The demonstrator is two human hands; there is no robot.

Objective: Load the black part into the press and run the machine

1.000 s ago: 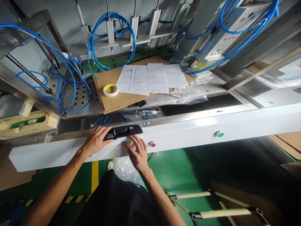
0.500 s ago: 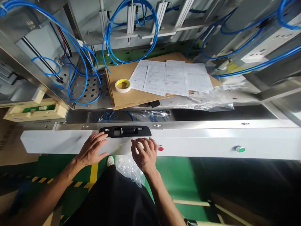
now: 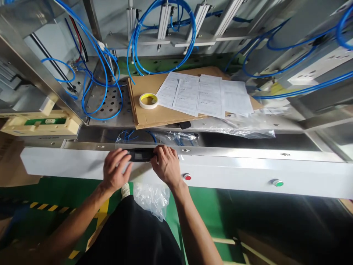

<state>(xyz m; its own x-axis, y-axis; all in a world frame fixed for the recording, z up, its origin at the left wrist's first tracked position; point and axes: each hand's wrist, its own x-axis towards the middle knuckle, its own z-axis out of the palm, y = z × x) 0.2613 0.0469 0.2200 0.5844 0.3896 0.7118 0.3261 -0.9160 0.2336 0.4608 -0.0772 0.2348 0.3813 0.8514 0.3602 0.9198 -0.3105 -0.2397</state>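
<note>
White ledge (image 3: 234, 171), right hand (image 3: 167, 164) half-closed on panel (image 3: 139, 156)

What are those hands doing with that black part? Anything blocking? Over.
Black part at far edge of white ledge. Left hand at its left end, right hand over its right; grip unclear. Red button near right hand, nothing seen blocking.

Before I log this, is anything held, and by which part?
A long, black, plastic-looking panel, seemingly by its right end in the right hand; the left hand is at its left end, grip unclear.
</note>
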